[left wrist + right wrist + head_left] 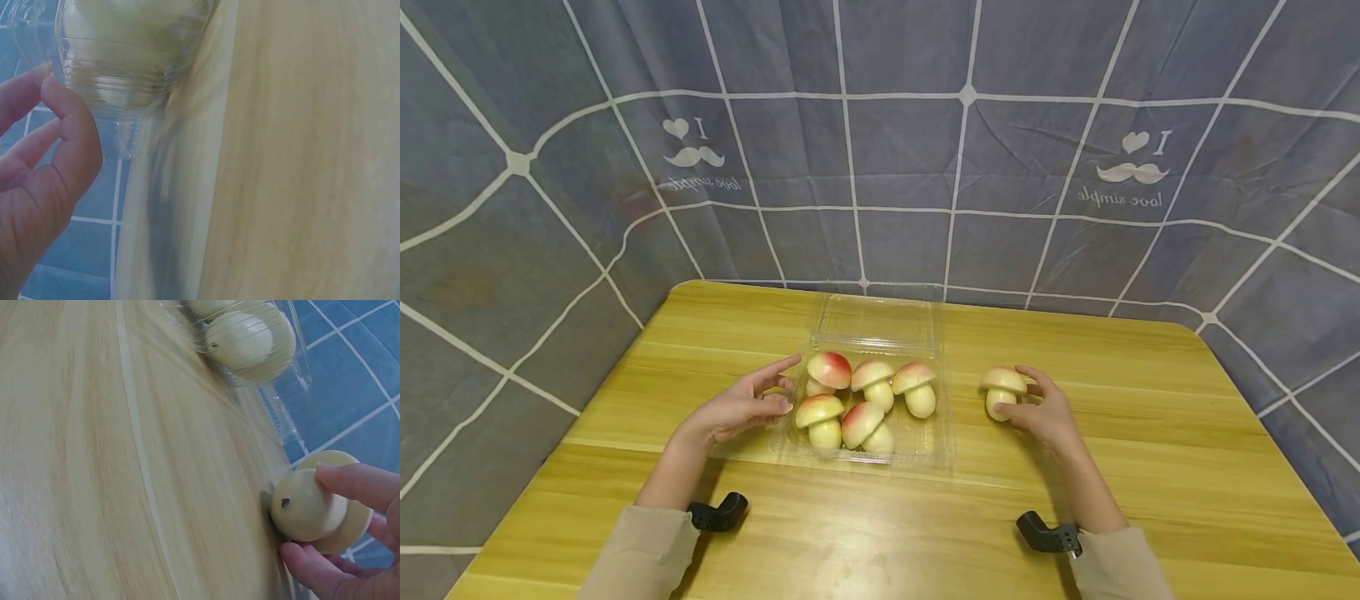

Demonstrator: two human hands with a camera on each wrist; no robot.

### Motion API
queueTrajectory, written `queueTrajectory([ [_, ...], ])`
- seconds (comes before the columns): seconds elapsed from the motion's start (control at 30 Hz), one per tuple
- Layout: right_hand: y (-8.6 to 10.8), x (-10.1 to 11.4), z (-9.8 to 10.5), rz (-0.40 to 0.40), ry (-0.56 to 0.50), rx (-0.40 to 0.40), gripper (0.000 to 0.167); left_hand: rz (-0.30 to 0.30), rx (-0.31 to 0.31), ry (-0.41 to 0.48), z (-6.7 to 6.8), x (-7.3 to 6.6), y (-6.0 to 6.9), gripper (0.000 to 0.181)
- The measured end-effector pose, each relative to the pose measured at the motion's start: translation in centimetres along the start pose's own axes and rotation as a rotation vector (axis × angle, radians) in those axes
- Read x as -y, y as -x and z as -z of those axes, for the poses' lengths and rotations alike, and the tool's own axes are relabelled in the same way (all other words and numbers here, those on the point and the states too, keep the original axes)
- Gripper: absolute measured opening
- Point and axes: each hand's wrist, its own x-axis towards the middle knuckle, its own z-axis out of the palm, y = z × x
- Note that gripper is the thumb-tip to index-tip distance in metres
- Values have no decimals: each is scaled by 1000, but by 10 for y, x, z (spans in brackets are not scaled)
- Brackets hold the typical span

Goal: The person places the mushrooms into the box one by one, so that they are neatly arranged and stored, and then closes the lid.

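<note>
My right hand (1043,410) grips a pale cream mushroom model (1002,382) on the table, right of the box. In the right wrist view the thumb lies on the rounded stem of this mushroom (306,506), with other fingers on its far side and below. Several mushroom models (828,371) with cream and red caps lie inside a clear plastic clamshell box (917,446). At the left side of that box is my left hand (741,407), its thumb and index finger apart, close to or touching the wall. The left wrist view shows its fingertips (47,70) beside the clear plastic.
The box's clear lid (876,321) stands opened toward the back of the wooden table (865,533). A grey-blue curtain (902,150) with white lines hangs behind and around the table. Each wrist carries a black camera mount (722,512).
</note>
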Motion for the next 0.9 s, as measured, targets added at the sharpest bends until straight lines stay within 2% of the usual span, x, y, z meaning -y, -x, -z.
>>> queueTrajectory([
  [0.9, 1, 1, -1, 15, -28, 16, 76, -13, 15, -3, 0, 1, 0, 78],
])
